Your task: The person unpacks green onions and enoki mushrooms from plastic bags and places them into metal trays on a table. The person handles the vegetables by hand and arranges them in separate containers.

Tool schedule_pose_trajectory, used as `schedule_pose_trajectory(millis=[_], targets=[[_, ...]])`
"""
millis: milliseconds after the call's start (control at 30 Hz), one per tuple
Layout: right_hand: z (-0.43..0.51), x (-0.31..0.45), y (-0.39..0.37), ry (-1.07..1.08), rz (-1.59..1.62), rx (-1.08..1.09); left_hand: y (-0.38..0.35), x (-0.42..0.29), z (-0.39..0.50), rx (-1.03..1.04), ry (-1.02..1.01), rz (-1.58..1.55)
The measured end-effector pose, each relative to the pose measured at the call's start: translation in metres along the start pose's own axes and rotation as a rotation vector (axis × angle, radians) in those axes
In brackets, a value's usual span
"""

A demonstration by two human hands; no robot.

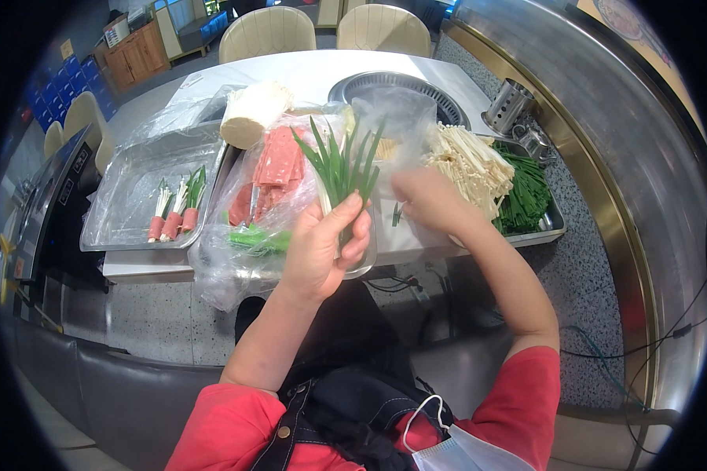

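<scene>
My left hand (336, 241) is closed around an upright bundle of green chive leaves (342, 159), its thumb across the front. My right hand (427, 194) is blurred, with curled fingers, just left of a pile of enoki mushrooms (468, 165); whether it holds anything cannot be told. Short green pieces (396, 215) lie on the table below it. Sliced pink meat (277, 162) lies in plastic film behind my left hand. Cut green chives (524, 188) fill a metal tray at the right. Several meat rolls (172, 225) with enoki or green leaves stand in the film-lined left tray (118, 241).
A thick enoki bunch (250, 118) stands behind the meat. Clear plastic film (218, 277) hangs over the table's front edge. A round metal-rimmed burner (389, 82) is set in the table. A perforated metal holder (508, 106) stands right. Cables (624, 350) run at the lower right.
</scene>
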State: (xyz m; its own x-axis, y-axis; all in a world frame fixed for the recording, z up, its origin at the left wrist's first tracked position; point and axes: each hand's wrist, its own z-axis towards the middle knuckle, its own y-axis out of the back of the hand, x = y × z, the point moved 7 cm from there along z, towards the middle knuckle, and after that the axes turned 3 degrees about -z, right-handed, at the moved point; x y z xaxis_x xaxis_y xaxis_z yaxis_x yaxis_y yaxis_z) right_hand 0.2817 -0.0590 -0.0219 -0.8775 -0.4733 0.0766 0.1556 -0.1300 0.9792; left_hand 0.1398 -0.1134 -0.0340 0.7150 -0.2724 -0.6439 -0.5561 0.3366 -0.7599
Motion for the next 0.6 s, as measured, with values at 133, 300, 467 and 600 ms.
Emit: schedule_pose_trajectory(millis=[133, 300, 467, 600], targets=[[0.000, -0.002, -0.006, -0.011, 0.015, 0.121, -0.001, 0.000, 0.000, -0.004, 0.008, 0.001], [-0.002, -0.006, -0.006, -0.016, 0.029, 0.017, -0.001, 0.000, 0.001, 0.006, 0.017, -0.027], [0.005, -0.006, 0.003, -0.080, 0.053, 0.030, 0.001, -0.002, 0.001, -0.001, 0.018, -0.055], [-0.001, -0.009, -0.014, 0.100, 0.067, -0.121, -0.002, -0.003, 0.001, 0.021, 0.031, -0.052]])
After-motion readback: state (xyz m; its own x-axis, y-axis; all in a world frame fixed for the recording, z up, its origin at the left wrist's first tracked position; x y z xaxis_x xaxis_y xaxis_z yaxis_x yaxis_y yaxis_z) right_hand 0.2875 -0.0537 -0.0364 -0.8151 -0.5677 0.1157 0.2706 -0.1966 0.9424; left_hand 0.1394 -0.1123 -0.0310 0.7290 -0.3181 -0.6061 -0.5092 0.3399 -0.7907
